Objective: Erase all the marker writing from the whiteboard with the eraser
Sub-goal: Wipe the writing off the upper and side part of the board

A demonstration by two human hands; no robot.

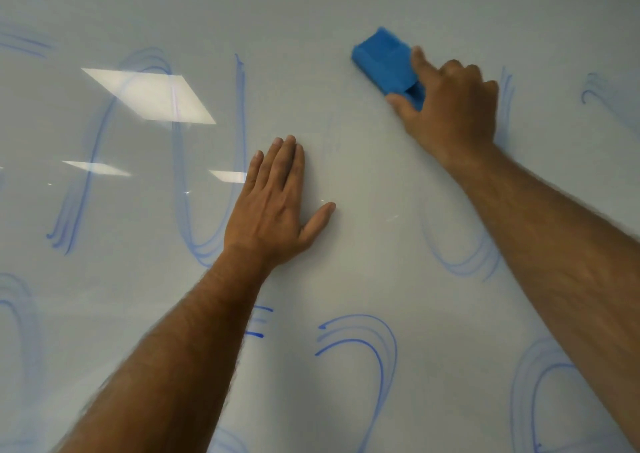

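The whiteboard (346, 12) fills the whole head view. My right hand (450, 106) grips a blue block eraser (384, 59) pressed against the board at the upper right of centre. My left hand (277, 203) lies flat on the board near the middle, fingers together and thumb out, holding nothing. Smeared blue marker strokes (207, 175) run in tall loops left of my left hand. More blue curves (363, 341) sit lower in the middle. Others show under and beside my right forearm (464, 258) and at the far right (595, 92). The patch between my hands looks wiped.
Bright reflections of ceiling lights (152, 96) lie on the glossy board at the left. Fainter blue smears sit at the left edge (20, 331) and along the bottom right (533, 400). No board edge or tray is in view.
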